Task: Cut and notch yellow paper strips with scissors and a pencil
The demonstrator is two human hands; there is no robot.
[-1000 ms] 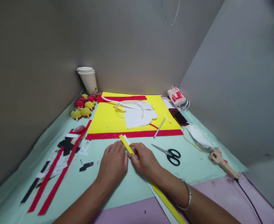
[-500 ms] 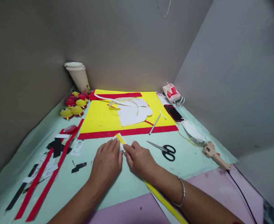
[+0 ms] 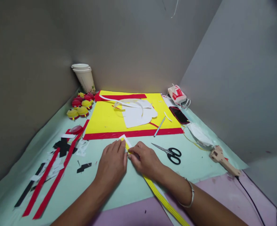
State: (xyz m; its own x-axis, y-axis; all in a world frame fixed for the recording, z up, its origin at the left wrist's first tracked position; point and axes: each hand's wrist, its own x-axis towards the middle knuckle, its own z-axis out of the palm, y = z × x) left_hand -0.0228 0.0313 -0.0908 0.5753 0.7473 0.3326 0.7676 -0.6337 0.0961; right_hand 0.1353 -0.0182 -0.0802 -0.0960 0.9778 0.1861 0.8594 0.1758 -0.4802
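A yellow strip (image 3: 163, 201) runs up from the front edge, under my right forearm, to a white strip (image 3: 123, 137) whose end shows between my hands. My left hand (image 3: 113, 160) lies flat with its fingers stretched forward, its fingertips over the left edge of the two strips. Opposite it, my right hand (image 3: 146, 158) pinches the yellow strip between thumb and forefinger, the other fingers curled. Part of both strips is hidden under my hands. Black-handled scissors (image 3: 172, 154) lie just right of my right hand.
Ahead lies a yellow sheet (image 3: 102, 121) with red borders, white paper cutouts (image 3: 138, 116) and a pen (image 3: 159, 126). On the left are red strips (image 3: 51, 191), black scraps (image 3: 63, 147), red-yellow rounded pieces (image 3: 83, 111) and a cup (image 3: 84, 77). Rightward: a phone (image 3: 179, 115), a glue gun (image 3: 224, 160).
The view has shifted slightly, so everything sits a little further right. At the far end, more of the white strip shows beyond the yellow one. Both hands stay close together on the strips.
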